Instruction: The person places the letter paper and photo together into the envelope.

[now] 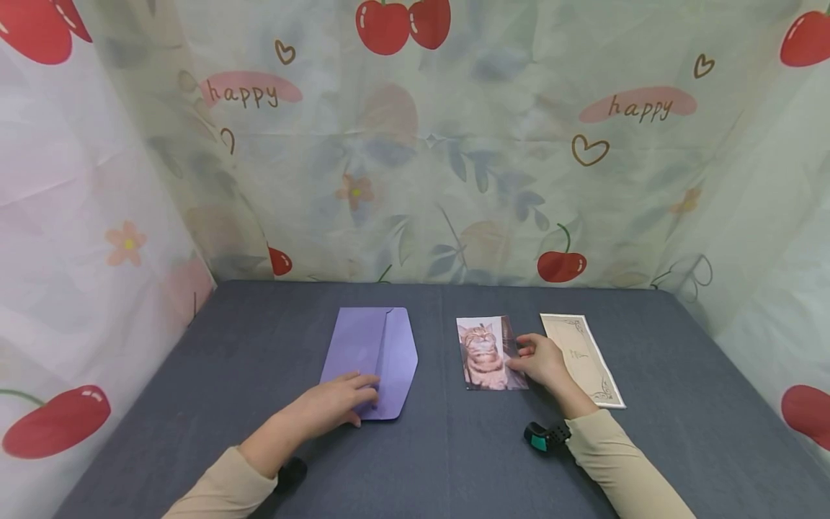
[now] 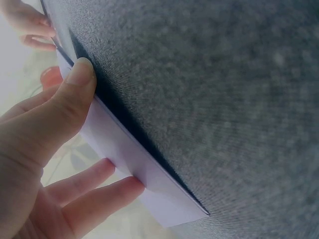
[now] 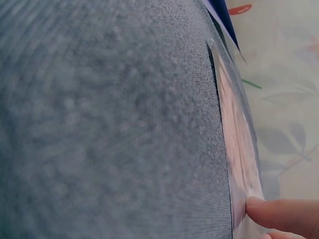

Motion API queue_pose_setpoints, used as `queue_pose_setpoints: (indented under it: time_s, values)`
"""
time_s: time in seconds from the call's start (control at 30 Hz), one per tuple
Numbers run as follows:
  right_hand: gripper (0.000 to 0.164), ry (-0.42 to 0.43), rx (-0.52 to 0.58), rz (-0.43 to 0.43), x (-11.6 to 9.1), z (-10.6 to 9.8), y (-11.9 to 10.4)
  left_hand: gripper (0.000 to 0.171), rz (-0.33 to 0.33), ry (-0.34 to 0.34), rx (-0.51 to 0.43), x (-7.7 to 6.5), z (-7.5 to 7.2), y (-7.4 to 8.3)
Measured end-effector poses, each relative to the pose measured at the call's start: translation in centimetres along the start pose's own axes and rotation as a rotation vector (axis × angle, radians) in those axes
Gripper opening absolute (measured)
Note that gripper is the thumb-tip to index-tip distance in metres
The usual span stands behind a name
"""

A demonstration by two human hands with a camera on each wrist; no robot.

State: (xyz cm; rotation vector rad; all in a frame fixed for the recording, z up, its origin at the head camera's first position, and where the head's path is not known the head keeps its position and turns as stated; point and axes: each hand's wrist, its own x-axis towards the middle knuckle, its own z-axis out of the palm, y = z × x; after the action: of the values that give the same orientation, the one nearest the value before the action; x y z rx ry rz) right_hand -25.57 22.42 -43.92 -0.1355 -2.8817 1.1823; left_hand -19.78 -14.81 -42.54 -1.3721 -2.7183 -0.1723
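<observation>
A purple envelope [image 1: 353,339] lies left of the table's middle with its pointed flap to the right. My left hand [image 1: 333,404] rests on its near part. In the left wrist view the fingertips touch the envelope's surface [image 2: 112,134], and the thumb lies across its near edge. Right of the middle lies a cat photo [image 1: 483,357]. My right hand [image 1: 545,360] pinches its right edge; in the right wrist view the thumb is on the photo [image 3: 237,134] and the other fingers are mostly out of frame. A cream card with an ornate border [image 1: 580,357] lies partly behind the right hand.
Everything lies on a dark grey cloth-covered table [image 1: 259,346]. A printed curtain [image 1: 428,144] with cherries and hearts closes the back and sides. A black wrist strap [image 1: 547,436] is on the right wrist, and a dark object [image 1: 292,473] shows under the left.
</observation>
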Motion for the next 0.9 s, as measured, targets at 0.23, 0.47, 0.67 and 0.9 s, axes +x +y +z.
queue_pose_setpoints:
  time_s: [0.23, 0.47, 0.67, 0.9]
  values:
    - [0.049, 0.001, -0.014, -0.001, 0.11, 0.05, 0.16, 0.032, 0.008, -0.001, -0.001, -0.03, -0.05, -0.02]
    - [0.04, 0.014, 0.023, -0.019, 0.1, -0.09, 0.2, 0.032, 0.001, -0.011, -0.008, -0.07, -0.22, 0.08]
    - [0.036, 0.005, 0.058, -0.03, -0.25, -0.3, -0.07, 0.032, -0.01, -0.022, -0.004, -0.07, -0.28, 0.09]
    - [0.034, 0.02, 0.098, -0.028, -0.44, -0.43, -0.2, 0.032, -0.001, -0.013, -0.005, -0.07, -0.27, 0.05]
